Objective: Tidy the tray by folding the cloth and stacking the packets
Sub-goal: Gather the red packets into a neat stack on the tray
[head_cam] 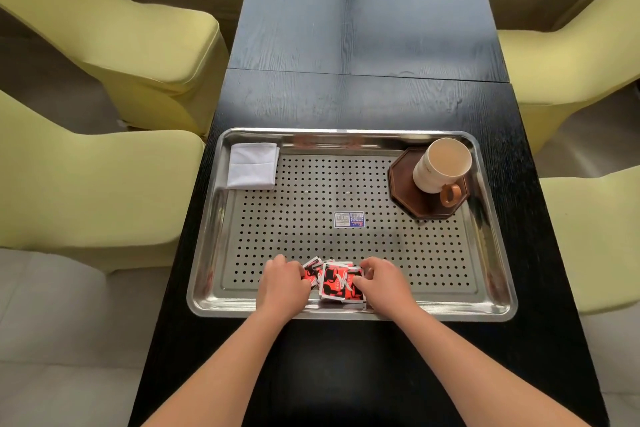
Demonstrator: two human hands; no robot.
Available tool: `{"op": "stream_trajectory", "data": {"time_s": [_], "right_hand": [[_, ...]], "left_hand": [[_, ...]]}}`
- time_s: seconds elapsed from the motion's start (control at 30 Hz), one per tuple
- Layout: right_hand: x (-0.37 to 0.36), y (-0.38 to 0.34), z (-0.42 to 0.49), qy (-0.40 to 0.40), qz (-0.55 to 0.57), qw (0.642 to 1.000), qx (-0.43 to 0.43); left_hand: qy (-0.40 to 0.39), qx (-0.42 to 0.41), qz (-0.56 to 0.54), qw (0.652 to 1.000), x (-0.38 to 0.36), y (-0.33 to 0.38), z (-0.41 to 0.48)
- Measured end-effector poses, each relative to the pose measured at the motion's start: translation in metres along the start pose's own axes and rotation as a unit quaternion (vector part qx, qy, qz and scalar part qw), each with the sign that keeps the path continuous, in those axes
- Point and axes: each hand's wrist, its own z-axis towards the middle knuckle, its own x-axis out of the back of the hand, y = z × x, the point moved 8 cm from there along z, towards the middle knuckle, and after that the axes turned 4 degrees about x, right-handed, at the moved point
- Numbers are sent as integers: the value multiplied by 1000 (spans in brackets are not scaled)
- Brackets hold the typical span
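A perforated steel tray [491, 291] lies on the black table. Several red, black and white packets [335, 281] sit bunched at the tray's near edge. My left hand [282, 282] presses against their left side and my right hand [382, 282] against their right side, fingers curled on the packets. A white cloth [252, 166] lies folded in the tray's far left corner, apart from both hands.
A cream mug [440, 166] with a wooden handle stands on a dark octagonal coaster [408, 198] in the tray's far right corner. A small blue and white label [349, 219] sits mid-tray. Yellow chairs [145, 42] flank the black table [363, 28] on both sides.
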Motion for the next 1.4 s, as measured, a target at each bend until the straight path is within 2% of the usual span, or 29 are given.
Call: {"op": "stream_trajectory", "data": {"time_s": [0.17, 0.33, 0.67, 0.87, 1.1, 1.4], "right_hand": [[-2, 0, -1, 1, 9, 1000, 4], [0, -2, -2, 2, 10, 1000, 9], [-17, -31, -4, 27, -105, 990, 87], [-13, -28, -3, 43, -66, 992, 97], [-5, -6, -2, 46, 7, 996, 70], [-6, -3, 2, 34, 8, 998, 57]], "left_hand": [[18, -19, -30, 999, -3, 4, 0], [20, -27, 33, 999, -5, 9, 0], [18, -28, 35, 999, -4, 4, -3], [27, -29, 36, 999, -3, -6, -4], [29, -16, 4, 999, 1, -18, -2], [9, -8, -15, 1000, -2, -2, -1]]}}
